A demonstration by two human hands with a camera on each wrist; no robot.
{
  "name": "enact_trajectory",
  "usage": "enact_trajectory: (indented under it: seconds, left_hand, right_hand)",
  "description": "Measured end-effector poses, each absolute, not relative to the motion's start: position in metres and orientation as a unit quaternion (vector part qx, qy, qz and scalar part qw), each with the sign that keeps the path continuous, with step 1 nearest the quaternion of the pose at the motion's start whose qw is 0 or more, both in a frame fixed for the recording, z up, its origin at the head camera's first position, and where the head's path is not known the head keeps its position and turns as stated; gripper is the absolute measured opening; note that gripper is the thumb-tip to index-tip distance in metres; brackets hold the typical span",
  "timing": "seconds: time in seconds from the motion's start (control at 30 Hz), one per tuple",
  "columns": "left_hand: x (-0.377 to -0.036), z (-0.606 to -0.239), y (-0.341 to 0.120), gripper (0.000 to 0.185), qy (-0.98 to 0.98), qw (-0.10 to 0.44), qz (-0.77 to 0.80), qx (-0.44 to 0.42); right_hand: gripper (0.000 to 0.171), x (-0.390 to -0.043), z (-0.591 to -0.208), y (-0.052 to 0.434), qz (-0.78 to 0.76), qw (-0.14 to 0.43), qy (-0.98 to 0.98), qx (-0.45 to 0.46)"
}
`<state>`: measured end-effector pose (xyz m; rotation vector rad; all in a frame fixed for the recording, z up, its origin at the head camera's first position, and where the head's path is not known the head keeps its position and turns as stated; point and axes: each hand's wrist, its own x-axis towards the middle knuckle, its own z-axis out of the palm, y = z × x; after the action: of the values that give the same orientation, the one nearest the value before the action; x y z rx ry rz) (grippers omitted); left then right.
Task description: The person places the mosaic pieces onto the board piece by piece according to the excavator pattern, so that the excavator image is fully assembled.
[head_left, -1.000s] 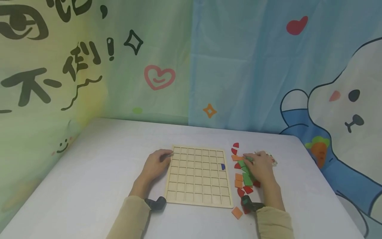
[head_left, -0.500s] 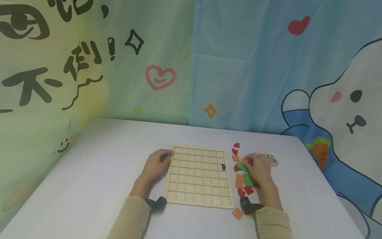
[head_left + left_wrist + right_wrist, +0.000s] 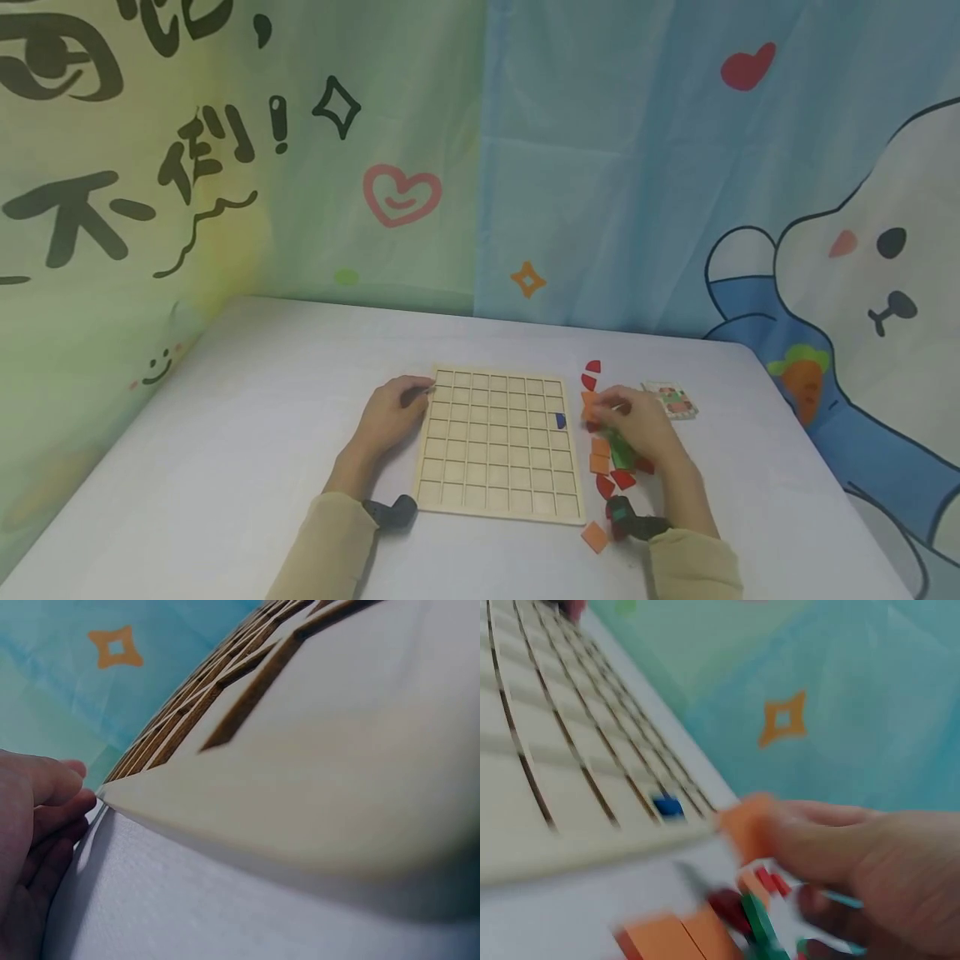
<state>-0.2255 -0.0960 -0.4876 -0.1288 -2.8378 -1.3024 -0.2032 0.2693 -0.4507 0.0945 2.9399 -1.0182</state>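
Note:
A pale wooden board (image 3: 498,433) with a square grid lies on the white table. My left hand (image 3: 395,410) rests at its far left side, fingers loosely bent, with the fingertips right at the board's edge in the left wrist view. Thumb and fingers of my right hand (image 3: 647,425) pinch an orange square tile (image 3: 746,825), held beside the board's right rim and blurred in the right wrist view. One blue rounded piece (image 3: 561,421) sits in a cell near the right side. Green pieces (image 3: 621,454) lie under the right hand, partly hidden by it.
Several red pieces (image 3: 623,479) and orange tiles (image 3: 600,455) lie scattered along the board's right side. Nearer the front is one lone orange tile (image 3: 596,537). A printed card (image 3: 675,402) lies beyond the right hand. A patterned curtain (image 3: 570,167) hangs behind the table.
My right hand has moved left from the pile towards the board, now with an orange tile between its fingers. The printed card has come into full view. My left hand keeps its place.

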Motion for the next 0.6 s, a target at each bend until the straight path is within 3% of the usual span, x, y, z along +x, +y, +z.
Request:
enact_trajectory:
  seconds: [0.13, 0.27, 0.6]
  left_hand:
    - [-0.225, -0.488, -0.095, 0.031, -0.908, 0.009, -0.417, -0.043]
    - [-0.226, -0.489, -0.096, 0.031, -0.908, 0.009, -0.416, -0.044]
    - [-0.224, -0.487, -0.096, 0.031, -0.909, 0.014, -0.413, -0.044]
  right_hand:
    - [0.02, -0.198, -0.448, 0.252, -0.341, 0.082, 0.936, -0.041]
    - [0.011, -0.196, -0.451, 0.242, -0.321, 0.089, 0.942, -0.047]
    - [0.007, -0.196, -0.449, 0.23, -0.287, 0.095, 0.953, -0.032]
